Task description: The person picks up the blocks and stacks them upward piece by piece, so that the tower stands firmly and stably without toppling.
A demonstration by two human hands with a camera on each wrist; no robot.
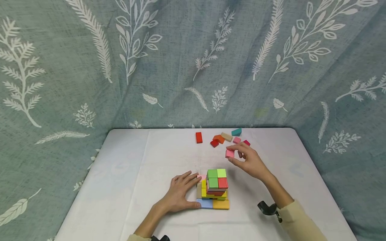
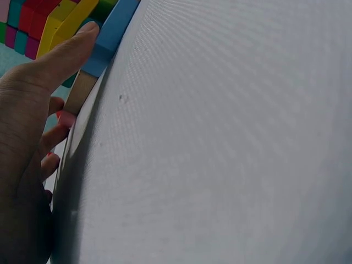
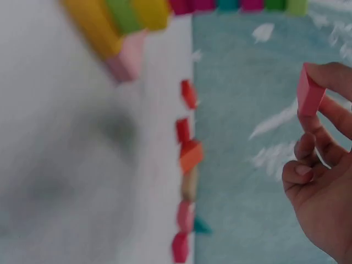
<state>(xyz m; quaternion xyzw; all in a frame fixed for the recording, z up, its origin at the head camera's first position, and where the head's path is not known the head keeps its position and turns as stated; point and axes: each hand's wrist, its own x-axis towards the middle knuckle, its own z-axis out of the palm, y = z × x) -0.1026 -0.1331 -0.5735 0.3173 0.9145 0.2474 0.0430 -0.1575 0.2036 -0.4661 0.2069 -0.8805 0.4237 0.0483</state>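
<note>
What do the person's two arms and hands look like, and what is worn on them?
Both hands are bare: the left hand and the right hand show no gloves or rings. The right forearm wears a pale cream long sleeve, with a small black clip-like mount beside the wrist.

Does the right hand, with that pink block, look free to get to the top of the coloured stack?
Probably yes. The right hand pinches the pink block in the air, up and to the right of the stack. Nothing lies between them, and the left hand rests low at the stack's left side.
</note>
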